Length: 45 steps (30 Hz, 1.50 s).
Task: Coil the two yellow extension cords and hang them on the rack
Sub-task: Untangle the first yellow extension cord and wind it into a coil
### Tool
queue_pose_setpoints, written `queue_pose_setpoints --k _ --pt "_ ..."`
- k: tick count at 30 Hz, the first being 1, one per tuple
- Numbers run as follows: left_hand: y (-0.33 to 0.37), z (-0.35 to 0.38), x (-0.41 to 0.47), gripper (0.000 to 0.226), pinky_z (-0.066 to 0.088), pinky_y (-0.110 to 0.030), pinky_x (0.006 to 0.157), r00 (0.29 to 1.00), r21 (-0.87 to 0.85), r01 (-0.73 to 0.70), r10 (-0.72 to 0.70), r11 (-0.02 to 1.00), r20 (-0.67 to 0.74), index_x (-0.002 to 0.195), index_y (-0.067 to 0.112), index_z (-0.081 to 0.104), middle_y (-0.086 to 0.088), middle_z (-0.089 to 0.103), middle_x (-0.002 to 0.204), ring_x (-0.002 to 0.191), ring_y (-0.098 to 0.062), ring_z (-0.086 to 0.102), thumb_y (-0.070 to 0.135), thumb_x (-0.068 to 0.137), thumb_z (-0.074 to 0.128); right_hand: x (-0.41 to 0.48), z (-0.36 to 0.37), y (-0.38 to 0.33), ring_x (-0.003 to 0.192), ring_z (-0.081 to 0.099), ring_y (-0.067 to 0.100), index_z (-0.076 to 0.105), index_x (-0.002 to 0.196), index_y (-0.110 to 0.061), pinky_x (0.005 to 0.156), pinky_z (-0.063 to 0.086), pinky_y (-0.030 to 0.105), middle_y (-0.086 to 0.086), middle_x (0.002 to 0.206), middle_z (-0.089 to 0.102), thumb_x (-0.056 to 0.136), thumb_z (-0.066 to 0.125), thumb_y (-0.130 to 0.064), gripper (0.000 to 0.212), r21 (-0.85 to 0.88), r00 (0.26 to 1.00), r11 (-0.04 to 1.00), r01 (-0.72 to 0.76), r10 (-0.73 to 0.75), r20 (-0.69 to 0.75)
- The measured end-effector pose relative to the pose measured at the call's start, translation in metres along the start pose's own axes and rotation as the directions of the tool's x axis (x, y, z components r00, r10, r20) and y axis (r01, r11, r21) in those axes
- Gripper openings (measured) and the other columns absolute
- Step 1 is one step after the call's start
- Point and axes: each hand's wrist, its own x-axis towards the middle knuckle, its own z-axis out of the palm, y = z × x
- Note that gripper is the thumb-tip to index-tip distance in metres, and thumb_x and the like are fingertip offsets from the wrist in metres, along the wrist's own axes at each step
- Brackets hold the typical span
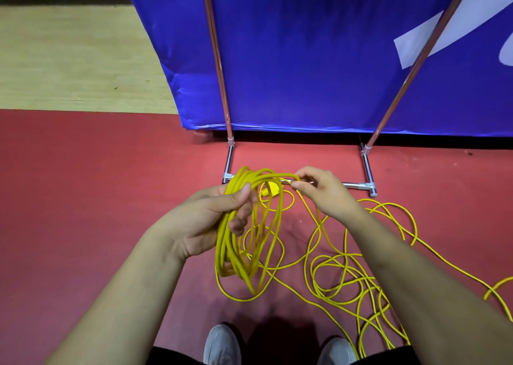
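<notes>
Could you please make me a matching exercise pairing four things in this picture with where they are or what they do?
Things: 1 left hand; 2 right hand; 3 loose cord; 4 rack.
States: A lies tangled on the red floor; B holds the coil; C pinches one strand; D stands before the blue banner.
Pairs: 1-B; 2-C; 3-A; 4-D.

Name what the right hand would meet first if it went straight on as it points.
Probably the yellow coil held by the left hand: the right hand points leftward at it, though depth is unclear.
</notes>
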Motion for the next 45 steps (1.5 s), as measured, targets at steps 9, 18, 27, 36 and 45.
queue_pose_setpoints --k 9,18,27,36,45 --pt "-0.001 -0.001 0.002 0.037 0.043 -0.023 0.048 0.996 -0.099 -0.058 0.064 0.993 0.054 0.085 0.008 0.065 -0.003 0.053 0.063 0.046 -0.013 0.047 0.024 0.061 0.087 0.009 0.017 0.027 0.052 0.037 0.0 0.065 0.081 -0.007 0.053 0.031 0.016 -0.01 0.061 0.047 0.09 0.063 -0.008 0.01 0.021 0.995 0.996 -0.082 0.083 -0.054" --pt "0.024 -0.004 0.0 0.023 0.047 -0.021 0.054 0.932 -0.275 -0.324 0.355 0.905 0.07 0.089 0.014 0.063 0.003 0.059 0.068 0.053 -0.01 0.055 0.026 0.074 0.075 -0.021 0.051 0.085 0.055 0.046 0.018 0.058 0.084 -0.008 0.053 0.033 0.028 0.005 0.062 0.06 0.097 0.054 -0.011 0.015 0.105 0.882 0.876 -0.47 0.464 0.078" --pt "0.027 -0.017 0.008 0.007 0.057 -0.027 0.07 0.905 0.16 -0.233 0.274 0.959 -0.325 0.094 0.013 0.049 -0.021 0.072 0.099 0.089 -0.031 0.072 0.019 0.094 0.051 -0.01 0.025 -0.033 0.051 0.04 0.001 0.063 0.091 -0.016 0.049 0.032 0.018 -0.007 0.063 0.052 0.091 0.059 -0.007 0.01 -0.293 0.747 0.955 -0.038 0.222 0.627" --pt "0.009 -0.001 -0.003 0.011 0.043 -0.024 0.044 0.994 0.22 -0.071 0.088 0.973 -0.068 0.085 0.01 0.062 -0.009 0.06 0.061 0.043 -0.017 0.052 0.021 0.086 0.06 -0.003 0.005 -0.079 0.059 0.052 0.009 0.066 0.092 -0.009 0.053 0.038 0.015 0.006 0.067 0.061 0.086 0.066 0.0 0.011 0.423 0.969 0.906 -0.021 -0.086 0.232" --pt "0.014 0.002 -0.001 0.016 0.039 -0.022 0.044 0.988 -0.049 -0.12 0.114 0.992 -0.108 0.087 0.003 0.056 -0.002 0.046 0.055 0.041 -0.013 0.042 0.017 0.085 0.049 -0.008 -0.009 0.006 0.064 0.056 0.004 0.066 0.091 -0.014 0.069 0.045 0.021 -0.002 0.069 0.062 0.091 0.061 -0.003 0.012 0.149 0.99 0.98 -0.13 0.119 0.079"
